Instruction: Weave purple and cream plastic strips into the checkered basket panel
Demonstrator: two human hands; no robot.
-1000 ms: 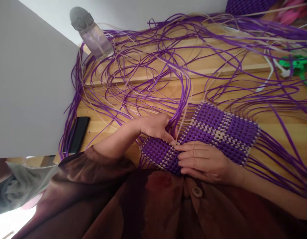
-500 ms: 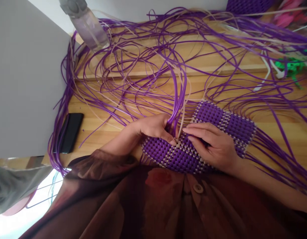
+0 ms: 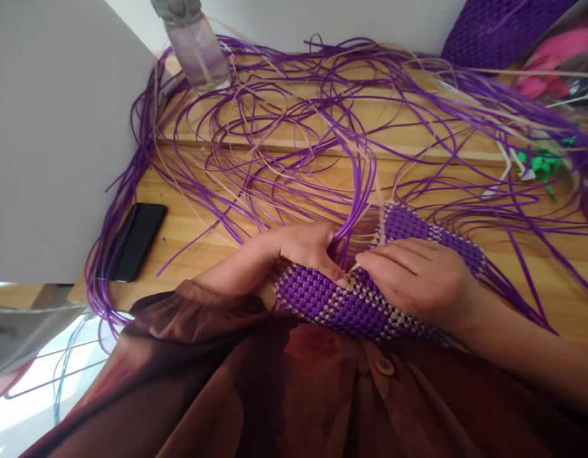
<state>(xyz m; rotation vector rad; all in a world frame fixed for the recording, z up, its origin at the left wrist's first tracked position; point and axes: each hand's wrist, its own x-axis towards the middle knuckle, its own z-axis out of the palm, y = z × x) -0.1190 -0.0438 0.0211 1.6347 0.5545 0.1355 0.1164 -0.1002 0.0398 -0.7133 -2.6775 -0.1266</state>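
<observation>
A purple and beige woven piece (image 3: 332,302) lies on the table close to my body, with a second woven section (image 3: 408,226) angled behind my right hand. My left hand (image 3: 310,251) is closed around a bundle of purple strands (image 3: 363,191), its thumb pressing on the weave's edge. Between thumb and fingertips, my right hand (image 3: 415,277) pinches a beige strand (image 3: 380,200) close to the weave, just right of my left thumb. The fingers of my left hand under the strands are partly hidden.
Long loose purple and beige strands (image 3: 274,127) sprawl over the wooden table (image 3: 198,229). A spray bottle (image 3: 198,54) stands at the back left, a black phone (image 3: 136,242) at the left. Green and white items (image 3: 544,164) and a pink thing (image 3: 563,60) are at the right, near another purple weave (image 3: 503,32).
My right hand has closed on the beige strand and bent it rightward. Before, its fingers were beside the upright strand. The whole view has shifted slightly.
</observation>
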